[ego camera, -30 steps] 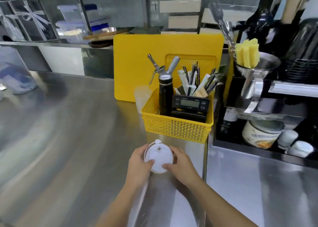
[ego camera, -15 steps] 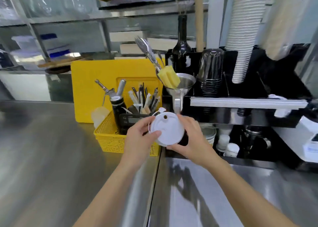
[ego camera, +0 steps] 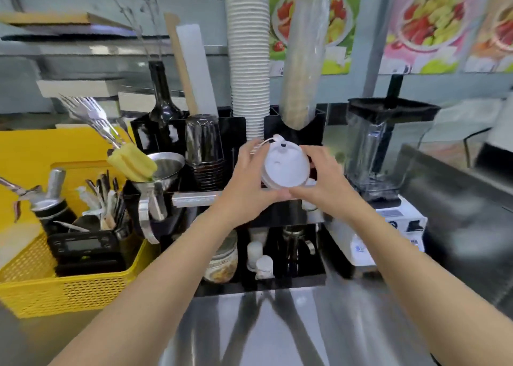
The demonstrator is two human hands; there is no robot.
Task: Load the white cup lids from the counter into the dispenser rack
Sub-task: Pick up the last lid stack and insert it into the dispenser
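Note:
A short stack of white cup lids (ego camera: 285, 168) is held upright between both hands, its top face turned towards me. My left hand (ego camera: 245, 182) grips its left edge and my right hand (ego camera: 323, 182) its right edge. The stack hovers just in front of the black dispenser rack (ego camera: 294, 132), at the height of its upper slots. A tall column of white paper cups (ego camera: 248, 60) and a sleeve of clear cups (ego camera: 302, 60) stand in the rack behind the lids. The slot directly behind the lids is hidden.
A yellow basket (ego camera: 69, 288) with a cream whipper, scale and tools sits at the left. A metal funnel with a yellow sponge (ego camera: 133, 163), a dark bottle (ego camera: 163, 99) and stacked dark cups (ego camera: 205, 149) flank the rack. A blender (ego camera: 380, 149) stands at the right.
Both hands have lifted the lid stack from the counter beside the yellow basket and carried it up and to the right, in front of the rack. The view has swung right.

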